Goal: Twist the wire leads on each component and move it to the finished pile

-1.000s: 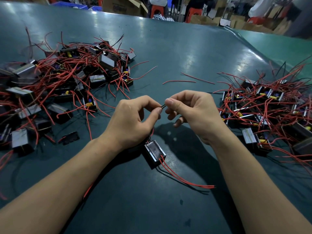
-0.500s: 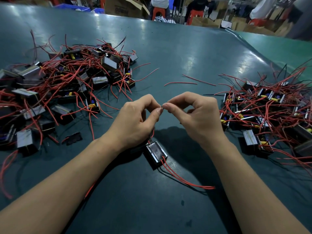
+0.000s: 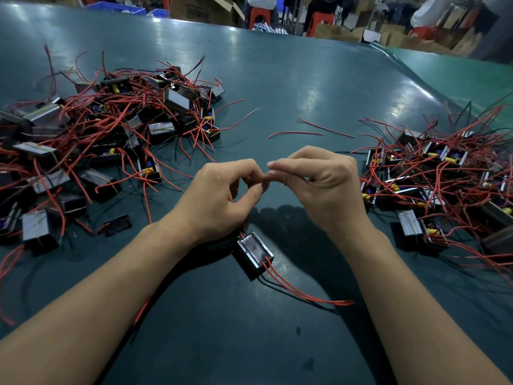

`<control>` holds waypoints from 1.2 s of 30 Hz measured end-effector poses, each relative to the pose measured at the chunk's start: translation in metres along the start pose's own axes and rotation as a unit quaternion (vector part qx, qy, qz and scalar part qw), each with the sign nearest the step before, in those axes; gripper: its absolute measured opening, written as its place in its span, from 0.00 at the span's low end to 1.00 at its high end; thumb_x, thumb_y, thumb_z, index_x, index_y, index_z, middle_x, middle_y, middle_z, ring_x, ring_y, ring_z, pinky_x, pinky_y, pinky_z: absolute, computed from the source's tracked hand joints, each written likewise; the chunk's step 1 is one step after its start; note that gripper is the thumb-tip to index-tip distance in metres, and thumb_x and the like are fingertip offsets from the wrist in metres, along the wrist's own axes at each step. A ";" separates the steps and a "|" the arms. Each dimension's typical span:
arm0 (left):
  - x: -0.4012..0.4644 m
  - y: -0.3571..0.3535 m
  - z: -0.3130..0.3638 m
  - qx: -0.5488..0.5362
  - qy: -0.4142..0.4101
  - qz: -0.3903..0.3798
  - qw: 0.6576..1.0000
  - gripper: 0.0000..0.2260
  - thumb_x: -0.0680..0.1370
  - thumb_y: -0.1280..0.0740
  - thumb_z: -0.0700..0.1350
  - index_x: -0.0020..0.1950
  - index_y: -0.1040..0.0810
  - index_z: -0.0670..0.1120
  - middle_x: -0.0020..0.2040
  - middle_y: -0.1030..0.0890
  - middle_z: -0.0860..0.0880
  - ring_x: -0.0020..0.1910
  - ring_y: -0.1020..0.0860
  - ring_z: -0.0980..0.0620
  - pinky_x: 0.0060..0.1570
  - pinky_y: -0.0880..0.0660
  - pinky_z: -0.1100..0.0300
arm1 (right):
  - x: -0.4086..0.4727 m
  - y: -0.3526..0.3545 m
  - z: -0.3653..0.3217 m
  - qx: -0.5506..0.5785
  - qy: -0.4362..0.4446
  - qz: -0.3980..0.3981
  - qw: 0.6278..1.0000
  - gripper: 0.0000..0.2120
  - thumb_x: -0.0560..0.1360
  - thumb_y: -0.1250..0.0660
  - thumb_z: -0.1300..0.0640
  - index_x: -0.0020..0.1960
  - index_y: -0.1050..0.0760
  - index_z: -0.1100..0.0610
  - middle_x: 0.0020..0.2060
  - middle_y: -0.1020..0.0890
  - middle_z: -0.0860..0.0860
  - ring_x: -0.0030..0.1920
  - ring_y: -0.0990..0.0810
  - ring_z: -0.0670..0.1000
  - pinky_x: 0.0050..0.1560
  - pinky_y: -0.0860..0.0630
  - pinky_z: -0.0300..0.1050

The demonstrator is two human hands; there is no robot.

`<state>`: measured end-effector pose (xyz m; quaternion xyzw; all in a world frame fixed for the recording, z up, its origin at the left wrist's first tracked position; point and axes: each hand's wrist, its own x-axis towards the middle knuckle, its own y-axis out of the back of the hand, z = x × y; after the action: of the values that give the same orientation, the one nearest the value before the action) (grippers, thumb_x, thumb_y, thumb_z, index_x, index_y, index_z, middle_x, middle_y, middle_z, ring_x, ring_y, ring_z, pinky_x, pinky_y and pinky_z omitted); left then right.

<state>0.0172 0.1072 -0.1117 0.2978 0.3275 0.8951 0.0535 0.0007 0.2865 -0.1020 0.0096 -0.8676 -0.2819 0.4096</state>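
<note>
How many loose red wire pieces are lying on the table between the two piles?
2: a curved loose red wire and a straighter one right of it, both beyond the hands. Others may hide in the piles.

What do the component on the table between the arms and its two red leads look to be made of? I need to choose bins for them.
The component: a black block, probably plastic, with a shiny grey top that glints like bare metal or glossy tape; which one cannot be told. The red leads: thin flexible wire in smooth red insulation, likely plastic, since they lie in soft curves on the table.
</note>
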 end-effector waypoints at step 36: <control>0.000 -0.001 0.000 0.028 -0.002 0.017 0.999 0.02 0.75 0.28 0.40 0.43 0.16 0.45 0.31 0.26 0.69 0.24 0.34 0.59 0.29 0.41 0.73 | 0.003 0.016 0.012 -0.077 -0.023 -0.135 0.988 0.04 0.71 0.25 0.63 0.46 0.14 0.61 0.37 0.16 0.53 0.33 0.23 0.42 0.39 0.28 0.34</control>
<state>0.0174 0.1083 -0.1125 0.3064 0.3472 0.8858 0.0310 -0.0066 0.3048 -0.0983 0.0888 -0.8433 -0.4003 0.3473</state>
